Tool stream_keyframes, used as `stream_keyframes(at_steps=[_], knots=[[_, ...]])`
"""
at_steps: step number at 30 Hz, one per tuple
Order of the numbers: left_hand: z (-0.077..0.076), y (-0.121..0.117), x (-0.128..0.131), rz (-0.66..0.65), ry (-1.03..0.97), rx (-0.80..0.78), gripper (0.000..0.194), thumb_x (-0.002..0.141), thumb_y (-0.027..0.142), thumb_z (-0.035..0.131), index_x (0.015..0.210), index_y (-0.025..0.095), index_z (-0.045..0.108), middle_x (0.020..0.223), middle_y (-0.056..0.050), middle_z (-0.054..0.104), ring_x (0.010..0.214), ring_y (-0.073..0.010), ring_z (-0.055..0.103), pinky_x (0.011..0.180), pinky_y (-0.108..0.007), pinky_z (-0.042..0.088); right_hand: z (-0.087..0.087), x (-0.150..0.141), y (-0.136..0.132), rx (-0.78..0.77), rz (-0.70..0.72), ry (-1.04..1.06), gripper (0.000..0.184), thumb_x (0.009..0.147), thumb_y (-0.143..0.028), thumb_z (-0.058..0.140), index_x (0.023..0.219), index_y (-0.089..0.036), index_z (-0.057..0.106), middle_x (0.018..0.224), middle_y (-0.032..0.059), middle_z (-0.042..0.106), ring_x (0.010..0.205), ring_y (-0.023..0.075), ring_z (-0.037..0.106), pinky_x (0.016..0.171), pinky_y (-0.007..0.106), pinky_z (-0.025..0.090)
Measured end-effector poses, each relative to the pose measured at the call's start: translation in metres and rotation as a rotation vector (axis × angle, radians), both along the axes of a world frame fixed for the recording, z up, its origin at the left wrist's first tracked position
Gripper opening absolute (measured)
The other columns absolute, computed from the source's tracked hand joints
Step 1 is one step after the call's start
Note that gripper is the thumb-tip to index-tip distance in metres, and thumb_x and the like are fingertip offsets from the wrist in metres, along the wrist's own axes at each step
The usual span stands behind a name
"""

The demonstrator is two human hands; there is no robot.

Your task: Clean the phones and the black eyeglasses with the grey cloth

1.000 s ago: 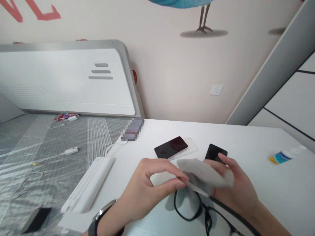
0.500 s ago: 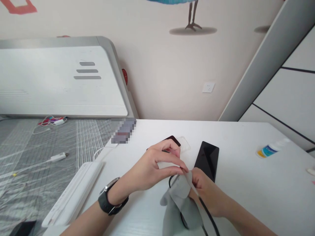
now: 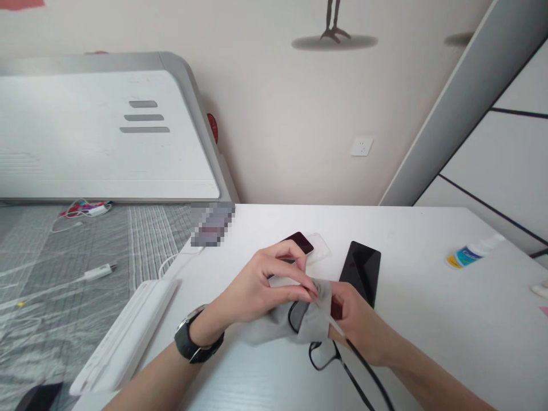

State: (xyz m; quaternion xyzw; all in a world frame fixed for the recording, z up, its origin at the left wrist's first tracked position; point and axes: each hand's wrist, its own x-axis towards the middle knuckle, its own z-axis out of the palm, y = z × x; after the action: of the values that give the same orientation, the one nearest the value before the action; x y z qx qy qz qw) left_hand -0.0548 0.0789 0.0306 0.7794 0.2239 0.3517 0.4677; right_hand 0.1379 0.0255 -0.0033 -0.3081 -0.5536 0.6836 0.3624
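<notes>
Black-framed glasses (image 3: pixel 324 358) are held low over the white table (image 3: pixel 428 319). A grey cleaning cloth (image 3: pixel 278 326) is draped over one lens. My left hand (image 3: pixel 265 288), with a black watch on its wrist, pinches the cloth against the lens. My right hand (image 3: pixel 357 325) grips the glasses frame near the hinge, fingers closed. One temple arm runs down toward the bottom edge of the view.
Two dark phones lie behind my hands, one (image 3: pixel 362 271) to the right and one (image 3: pixel 299 242) partly hidden, beside a clear case (image 3: pixel 319 248). A small bottle (image 3: pixel 468 254) lies at the right. A white power strip (image 3: pixel 124 337) sits at the table's left edge; a bed with cables lies beyond.
The cloth, first spread flat above the glasses, has been folded round one lens. Both hands have come closer together, and the view has shifted right and down.
</notes>
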Motion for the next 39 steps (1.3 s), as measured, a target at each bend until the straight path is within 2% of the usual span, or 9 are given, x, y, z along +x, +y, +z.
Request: stream_keyframes(at_steps=[5,7,11,15,18,24,30,35,39], knots=[[-0.002,-0.002,0.004,-0.008,-0.013,-0.016,0.008,0.086,0.027,0.08,0.09,0.021,0.084,0.091,-0.003,0.059,0.086,-0.0149,0.058,0.078,-0.027,0.046,-0.006,-0.002,-0.001,0.144,-0.178,-0.12,0.036,0.084,-0.028,0.072,0.06,-0.017,0.047,0.06,-0.0062,0.034,0.057,0.0077,0.025,0.05,0.023,0.022],[-0.004,0.0,0.003,-0.003,-0.042,-0.02,0.01,0.087,0.03,0.079,0.09,0.021,0.084,0.09,-0.003,0.058,0.085,-0.015,0.057,0.078,-0.027,0.046,-0.004,0.0,-0.002,0.127,-0.135,-0.129,0.038,0.09,-0.03,0.066,0.062,-0.019,0.043,0.06,-0.0066,0.029,0.056,0.0076,0.022,0.049,0.024,0.018],[-0.008,0.004,0.0,0.006,-0.075,-0.002,0.014,0.087,0.035,0.078,0.09,0.023,0.083,0.094,-0.004,0.057,0.09,-0.017,0.056,0.082,-0.03,0.046,0.003,0.002,0.001,0.049,0.044,-0.066,0.025,0.085,-0.032,0.072,0.078,-0.018,0.053,0.071,-0.0042,0.041,0.064,0.0091,0.031,0.055,0.022,0.027],[-0.009,0.001,0.003,-0.017,-0.04,-0.004,0.014,0.088,0.033,0.077,0.092,0.022,0.083,0.095,-0.005,0.058,0.091,-0.0173,0.058,0.083,-0.03,0.047,-0.004,-0.001,0.001,0.148,-0.115,-0.132,0.035,0.081,-0.026,0.074,0.063,-0.018,0.045,0.063,-0.0064,0.033,0.06,0.0085,0.026,0.053,0.023,0.025],[-0.01,0.001,0.004,-0.008,-0.05,-0.028,0.016,0.091,0.034,0.074,0.093,0.021,0.083,0.095,-0.005,0.058,0.088,-0.0166,0.058,0.08,-0.029,0.047,-0.009,-0.003,-0.001,0.156,-0.13,-0.194,0.035,0.086,-0.021,0.063,0.06,-0.02,0.039,0.059,-0.0072,0.027,0.056,0.0078,0.02,0.049,0.024,0.019],[-0.011,0.007,0.001,0.014,-0.08,0.006,0.013,0.087,0.034,0.079,0.09,0.023,0.083,0.094,-0.005,0.058,0.092,-0.0186,0.057,0.082,-0.031,0.047,-0.006,-0.003,0.003,0.087,-0.117,-0.047,0.012,0.08,-0.02,0.068,0.079,-0.018,0.056,0.072,-0.0037,0.047,0.065,0.0105,0.036,0.059,0.024,0.033],[-0.015,0.005,0.003,0.033,-0.075,-0.018,0.012,0.088,0.033,0.078,0.089,0.022,0.083,0.094,-0.005,0.059,0.089,-0.0171,0.058,0.08,-0.03,0.046,-0.01,0.001,0.004,0.149,-0.157,-0.213,0.032,0.086,-0.028,0.06,0.06,-0.02,0.043,0.058,-0.0062,0.032,0.055,0.0088,0.023,0.049,0.026,0.019],[-0.015,0.008,0.003,0.063,-0.104,0.005,0.012,0.087,0.033,0.079,0.087,0.021,0.083,0.092,-0.004,0.058,0.09,-0.0177,0.057,0.081,-0.03,0.046,-0.005,-0.001,0.004,0.028,-0.047,-0.072,0.023,0.08,-0.03,0.073,0.077,-0.019,0.054,0.069,-0.0053,0.042,0.06,0.0093,0.03,0.054,0.024,0.027],[-0.017,0.005,0.009,0.033,-0.074,-0.013,0.01,0.089,0.029,0.078,0.088,0.021,0.082,0.095,-0.005,0.061,0.092,-0.0176,0.059,0.085,-0.031,0.047,-0.008,-0.004,0.004,0.062,-0.139,-0.086,0.039,0.078,-0.038,0.076,0.063,-0.021,0.044,0.062,-0.0063,0.034,0.058,0.0094,0.025,0.052,0.025,0.025]])
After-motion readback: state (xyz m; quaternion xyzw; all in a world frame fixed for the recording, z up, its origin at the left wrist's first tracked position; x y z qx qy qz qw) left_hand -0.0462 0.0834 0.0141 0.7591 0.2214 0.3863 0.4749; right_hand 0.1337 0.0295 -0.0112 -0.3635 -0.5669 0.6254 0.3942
